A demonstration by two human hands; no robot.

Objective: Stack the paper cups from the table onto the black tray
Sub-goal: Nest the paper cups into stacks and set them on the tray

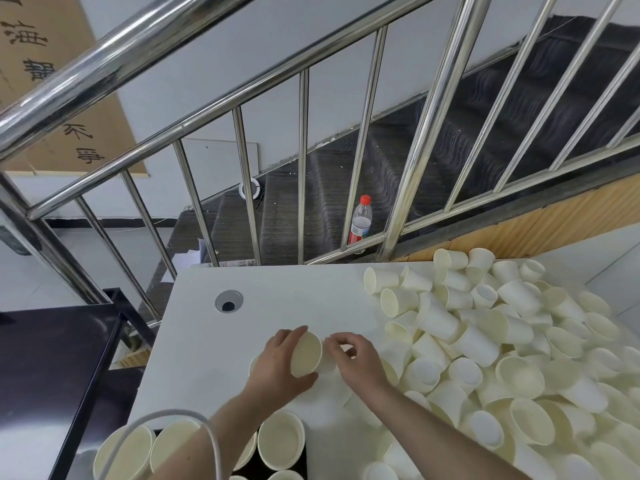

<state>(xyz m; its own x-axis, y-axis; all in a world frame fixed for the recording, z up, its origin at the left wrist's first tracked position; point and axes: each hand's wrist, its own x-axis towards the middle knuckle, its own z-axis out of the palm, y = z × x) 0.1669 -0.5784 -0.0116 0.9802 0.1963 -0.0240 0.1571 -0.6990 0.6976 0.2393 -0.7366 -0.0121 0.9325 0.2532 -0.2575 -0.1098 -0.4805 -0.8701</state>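
Note:
My left hand (277, 367) grips a cream paper cup (305, 353) over the white table (294, 299), its open mouth facing me. My right hand (356, 358) is right beside it, fingers curled on another cup (327, 363) that is mostly hidden behind the first. A big heap of loose paper cups (502, 341) covers the right side of the table. Near the bottom edge, stacks of cups (280, 439) stand mouth-up on the black tray (254, 465), partly hidden by my left forearm.
A round cable hole (228, 301) sits in the table's far left part. A dark side table (52, 375) stands to the left. Behind the table runs a steel stair railing (304, 161), with a plastic bottle (362, 220) on the steps. A white cable (207, 431) loops over my left arm.

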